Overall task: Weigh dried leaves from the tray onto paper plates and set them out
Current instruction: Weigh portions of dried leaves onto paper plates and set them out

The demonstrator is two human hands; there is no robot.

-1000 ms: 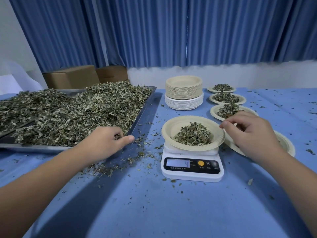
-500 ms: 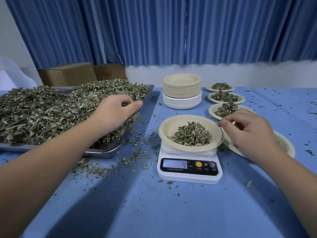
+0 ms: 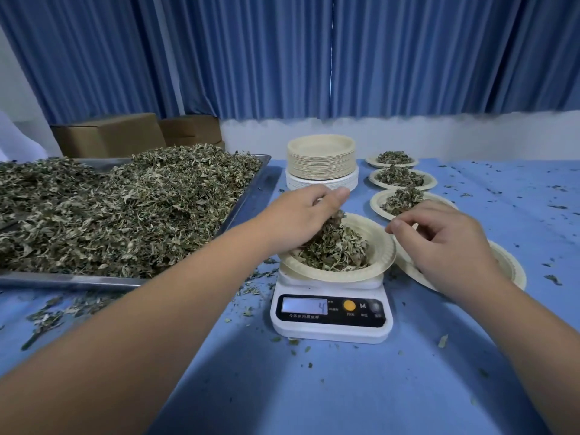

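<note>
1. The left hand (image 3: 301, 215) hangs over the plate (image 3: 381, 262) on the scale (image 3: 329, 318). Its fingers are curled down around a bunch of leaves (image 3: 141, 208), which touches the heap already in the plate.
2. The right hand (image 3: 445, 243) is just beside this plate's right rim. Its fingers are loosely bent and it holds nothing.
3. Most leaves lie in the tray (image 3: 251, 196) to the left, piled above its rim. The left forearm crosses between the tray and the scale.
4. Under the right hand lies an empty plate (image 3: 511, 265), partly hidden and close to the scale.
5. Behind it three filled plates (image 3: 403, 180) stand in a row going away. A stack (image 3: 321, 161) of plates stands behind the scale, beige ones on white ones.
6. The leaves are dry, crumpled and grey-green. The tray is shiny metal. The plates are round, with pressed rims. The scale is white plastic with a dark front, an orange button, and a display showing 4.
7. The table (image 3: 314, 387) has a blue cover with many crumbs on it, mostly near the tray.
8. At the back are two cardboard boxes (image 3: 110, 136), a white wall and pleated blue curtains (image 3: 282, 58).
</note>
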